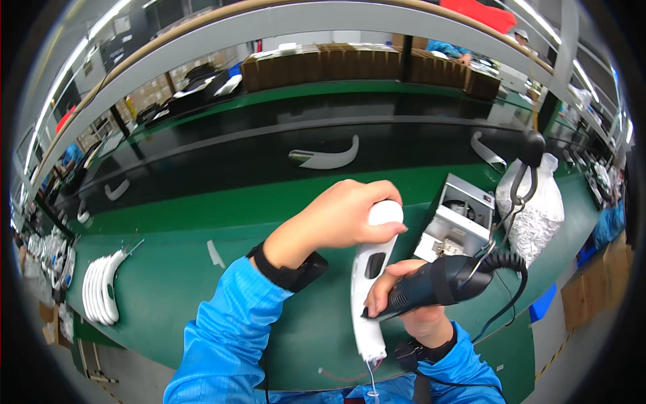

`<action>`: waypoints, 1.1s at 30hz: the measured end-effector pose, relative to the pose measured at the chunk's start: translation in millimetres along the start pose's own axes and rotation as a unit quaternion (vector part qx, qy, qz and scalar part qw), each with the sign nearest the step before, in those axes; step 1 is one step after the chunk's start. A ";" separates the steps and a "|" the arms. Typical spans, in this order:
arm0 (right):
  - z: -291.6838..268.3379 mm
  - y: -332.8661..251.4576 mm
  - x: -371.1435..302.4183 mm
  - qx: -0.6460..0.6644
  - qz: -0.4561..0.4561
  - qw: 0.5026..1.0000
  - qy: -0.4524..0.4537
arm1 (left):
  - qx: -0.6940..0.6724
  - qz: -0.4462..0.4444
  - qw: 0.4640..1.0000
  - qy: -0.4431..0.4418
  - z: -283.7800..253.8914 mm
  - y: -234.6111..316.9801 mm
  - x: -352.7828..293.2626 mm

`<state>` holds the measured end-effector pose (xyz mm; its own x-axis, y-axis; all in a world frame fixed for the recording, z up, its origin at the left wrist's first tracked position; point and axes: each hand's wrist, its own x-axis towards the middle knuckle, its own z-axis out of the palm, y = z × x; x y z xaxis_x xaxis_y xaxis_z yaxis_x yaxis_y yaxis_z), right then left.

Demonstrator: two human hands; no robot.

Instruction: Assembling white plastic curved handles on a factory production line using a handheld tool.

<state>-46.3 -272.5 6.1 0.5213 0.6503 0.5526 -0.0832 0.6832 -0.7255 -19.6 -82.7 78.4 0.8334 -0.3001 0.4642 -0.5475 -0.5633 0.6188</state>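
Note:
My left hand (340, 217) is closed around the rounded upper end of a long, curved white plastic handle (364, 286). A dark oval insert sits on the handle's face, and thin wires (371, 378) come out of its lower end. In my right hand (427, 322) is a dark electric screwdriver (431, 288), held almost level. Its tip points left at the lower part of the handle; whether it touches a screw I cannot tell. A coiled cord (505, 261) runs from the screwdriver's rear, and a metal hook (517, 202) hangs above it.
Right of the handle stands a grey metal screw feeder (464, 215), beside a clear bag of small white parts (535, 219). Several white handles (101, 289) lie side by side at left, near a small pale strip (215, 254). Beyond, a dark conveyor (235, 151) carries curved shells (330, 156).

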 end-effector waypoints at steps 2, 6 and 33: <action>5.8 -5.0 3.7 0.041 0.037 0.998 0.006 | 0.017 -0.006 1.000 -0.015 1.2 9.2 2.2; 25.6 -9.0 5.5 -0.035 0.037 0.996 0.076 | 0.152 0.039 0.982 -0.102 16.8 17.9 -3.6; -55.7 3.6 -39.7 -0.109 0.020 0.977 0.183 | 0.416 -0.137 0.883 0.170 77.0 -219.7 97.4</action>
<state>-19.9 -314.4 -41.3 0.7939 0.4848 0.3671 0.0522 0.5471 -0.8355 187.7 -47.4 -61.1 0.7774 0.1043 0.6202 0.0344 -0.9917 0.1237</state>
